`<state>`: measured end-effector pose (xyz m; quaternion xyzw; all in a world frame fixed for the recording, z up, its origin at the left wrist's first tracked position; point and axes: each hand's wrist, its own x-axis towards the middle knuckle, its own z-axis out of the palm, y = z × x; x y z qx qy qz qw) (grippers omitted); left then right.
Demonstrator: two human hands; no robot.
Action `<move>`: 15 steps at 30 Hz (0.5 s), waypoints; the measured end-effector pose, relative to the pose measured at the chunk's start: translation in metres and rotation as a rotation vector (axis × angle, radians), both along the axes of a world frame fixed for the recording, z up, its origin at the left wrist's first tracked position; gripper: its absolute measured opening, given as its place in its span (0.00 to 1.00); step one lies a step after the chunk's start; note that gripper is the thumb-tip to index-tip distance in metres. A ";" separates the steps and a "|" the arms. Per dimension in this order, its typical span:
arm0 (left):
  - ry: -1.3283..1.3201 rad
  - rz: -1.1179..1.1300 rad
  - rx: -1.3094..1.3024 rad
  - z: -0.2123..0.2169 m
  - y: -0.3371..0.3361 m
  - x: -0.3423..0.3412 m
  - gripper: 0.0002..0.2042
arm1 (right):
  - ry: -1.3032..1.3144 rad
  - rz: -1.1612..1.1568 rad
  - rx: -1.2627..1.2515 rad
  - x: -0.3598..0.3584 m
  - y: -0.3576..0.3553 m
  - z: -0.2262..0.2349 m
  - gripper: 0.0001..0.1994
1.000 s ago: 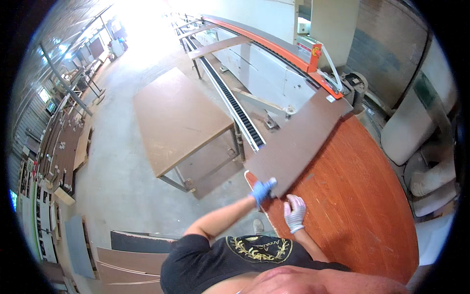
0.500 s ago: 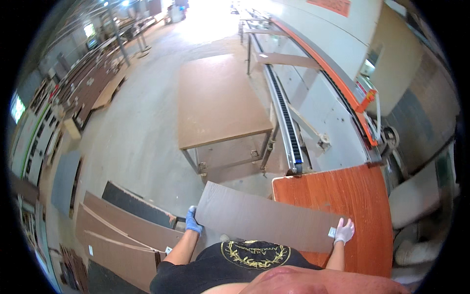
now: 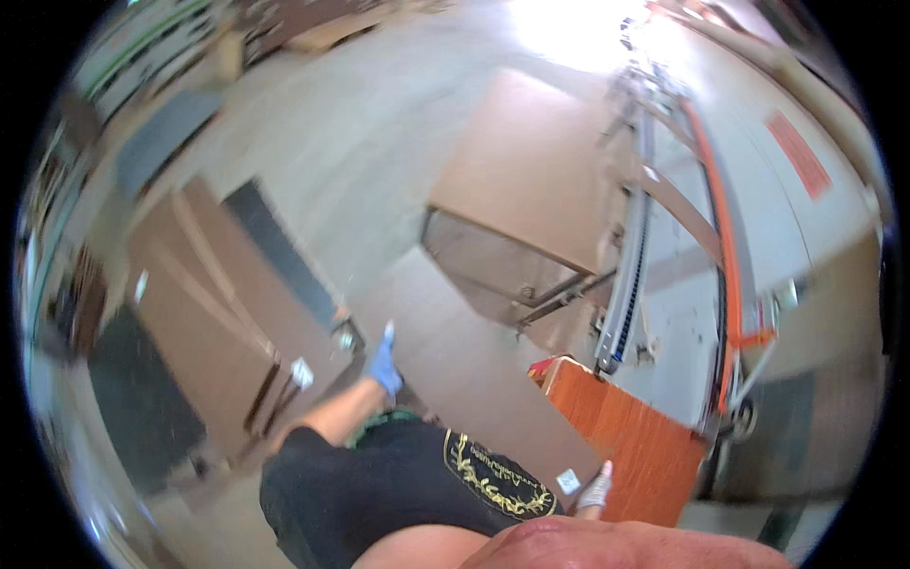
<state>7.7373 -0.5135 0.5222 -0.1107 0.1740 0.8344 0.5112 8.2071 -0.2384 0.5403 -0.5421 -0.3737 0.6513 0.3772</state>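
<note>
- The long grey-brown panel [image 3: 493, 379] is off the stack and in the air in front of my chest, running from my left hand down to my right, above the floor [image 3: 379, 133].
- My left hand [image 3: 384, 365], in a blue glove, is closed on the panel's far left corner; my right hand [image 3: 595, 491], in a pale glove, clasps the near right corner by a small white label [image 3: 568, 481].
- I judge this the carrying step: the panel is lifted and being swung away from the red-brown stack [image 3: 635, 436] just beside my right hand.
- The next move calls for keeping both ends level and clearing the stack's corner.
- Further out stand the brown table [image 3: 521, 171], the long saw rail [image 3: 633, 247] and flat boards [image 3: 199, 313] on my left.
</note>
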 end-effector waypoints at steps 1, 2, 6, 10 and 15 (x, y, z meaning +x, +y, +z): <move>0.010 0.051 -0.115 0.027 -0.010 -0.010 0.34 | -0.105 -0.015 -0.096 -0.048 -0.020 0.034 0.29; -0.026 0.175 -0.204 0.029 -0.016 -0.021 0.33 | 0.056 0.101 -0.149 -0.049 -0.009 0.018 0.31; -0.022 0.639 -0.392 0.016 -0.095 -0.062 0.24 | 0.118 0.516 -0.012 -0.186 -0.012 0.040 0.26; 0.207 1.046 -0.918 0.028 -0.165 -0.083 0.30 | 0.385 0.662 -0.325 -0.300 -0.034 0.021 0.22; 0.262 1.147 -1.426 0.056 -0.273 -0.096 0.43 | 0.193 0.859 -0.536 -0.396 -0.144 0.023 0.27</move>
